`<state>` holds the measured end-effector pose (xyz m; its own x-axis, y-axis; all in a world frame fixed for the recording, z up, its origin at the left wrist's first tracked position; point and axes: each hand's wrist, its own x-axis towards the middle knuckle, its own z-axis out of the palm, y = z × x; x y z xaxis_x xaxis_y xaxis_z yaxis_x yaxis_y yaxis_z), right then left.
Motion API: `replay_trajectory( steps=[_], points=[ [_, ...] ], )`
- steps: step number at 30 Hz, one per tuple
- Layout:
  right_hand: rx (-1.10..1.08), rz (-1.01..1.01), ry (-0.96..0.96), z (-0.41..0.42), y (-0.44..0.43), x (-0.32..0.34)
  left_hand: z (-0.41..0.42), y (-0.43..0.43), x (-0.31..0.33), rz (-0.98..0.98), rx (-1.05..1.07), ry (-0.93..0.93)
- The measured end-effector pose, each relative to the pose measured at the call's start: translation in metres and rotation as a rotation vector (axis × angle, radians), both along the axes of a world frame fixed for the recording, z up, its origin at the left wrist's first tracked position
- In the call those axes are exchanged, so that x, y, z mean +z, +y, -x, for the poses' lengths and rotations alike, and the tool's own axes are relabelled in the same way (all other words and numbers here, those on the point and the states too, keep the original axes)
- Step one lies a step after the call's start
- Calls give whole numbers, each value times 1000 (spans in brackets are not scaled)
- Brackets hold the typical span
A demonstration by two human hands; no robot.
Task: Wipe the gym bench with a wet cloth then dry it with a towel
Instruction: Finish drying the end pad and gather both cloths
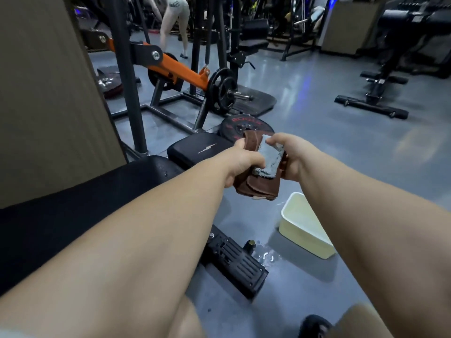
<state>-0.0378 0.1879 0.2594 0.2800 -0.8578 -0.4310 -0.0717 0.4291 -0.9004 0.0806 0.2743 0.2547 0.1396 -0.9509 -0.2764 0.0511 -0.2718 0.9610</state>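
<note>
The black padded gym bench [80, 203] runs from the lower left toward the middle, ending in a small black pad [195, 148]. Just past its right edge, both hands hold cloths in the air. My left hand [240, 161] grips a folded brown towel [261, 187]. My right hand [290, 156] pinches a small grey-blue cloth [268, 158] lying against the brown towel, and also holds the towel's right side. The towel hides the fingers behind it.
A cream plastic tub [306, 230] stands on the grey floor right of the bench, with a water puddle [267, 256] beside it. A weight plate [244, 126] lies beyond the hands. An orange-armed machine [180, 71], another bench [375, 93] and a person [174, 23] stand farther back.
</note>
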Motion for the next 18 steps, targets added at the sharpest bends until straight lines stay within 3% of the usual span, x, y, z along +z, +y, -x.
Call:
replay_trajectory(
  steps=[5, 12, 18],
  points=[
    [-109, -47, -75, 25, -52, -36, 20, -50, -31, -107, 25, -54],
    [-233, -126, -80, 78, -119, -95, 62, -123, -68, -326, -160, -97],
    [-275, -128, -67, 121, -160, -125, 89, -179, -115, -327, -51, -62]
  ],
)
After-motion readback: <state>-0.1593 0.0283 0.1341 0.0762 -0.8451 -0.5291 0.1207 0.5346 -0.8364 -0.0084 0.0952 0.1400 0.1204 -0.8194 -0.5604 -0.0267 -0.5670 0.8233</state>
